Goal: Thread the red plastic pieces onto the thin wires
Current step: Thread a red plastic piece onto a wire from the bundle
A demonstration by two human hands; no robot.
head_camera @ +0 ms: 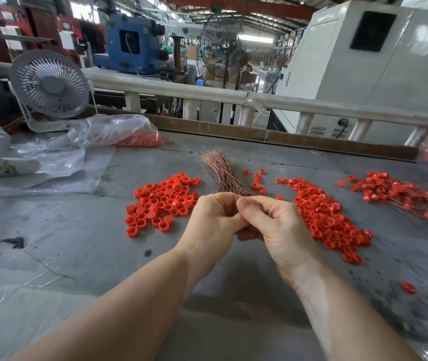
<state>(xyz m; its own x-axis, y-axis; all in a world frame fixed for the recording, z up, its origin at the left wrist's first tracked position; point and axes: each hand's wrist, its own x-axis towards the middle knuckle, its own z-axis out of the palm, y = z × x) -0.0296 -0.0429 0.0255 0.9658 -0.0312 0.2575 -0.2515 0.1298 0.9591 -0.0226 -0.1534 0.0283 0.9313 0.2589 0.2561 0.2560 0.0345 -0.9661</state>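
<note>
Clearly the threading itself is in hand, judged from how both hands meet at the near end of the fanned bundle of thin copper-coloured wires (223,173), which I take as the landmark for everything else.

Far left of the bundle stand a small white desk fan (50,87) and crumpled clear plastic bags (108,130), one holding more red pieces. Just left of the bundle lies a tidy heap of red plastic ring-shaped pieces (162,201) on the grey work table (64,230).

At the bundle's near end, the left hand (214,220) has its fingers curled in, apparently gripping the wire ends. The right hand (272,225) touches it, thumb and fingers pinched together; whether a red piece or a single wire sits in that pinch I cannot tell, since the fingers hide it.

Right of the bundle runs a longer scatter of loose red pieces (327,220), and farther right a spread of red pieces already strung on fine wires (400,194).

Next, I judge, one wire end must be singled out and steered through a piece's hole, which calls for a steady, fine pinch.

Beyond the bundle, a white railing (207,91) edges the table; behind it are a blue machine (129,45), a tall standing fan (223,48) and a large white cabinet (377,61) in a factory hall.
</note>
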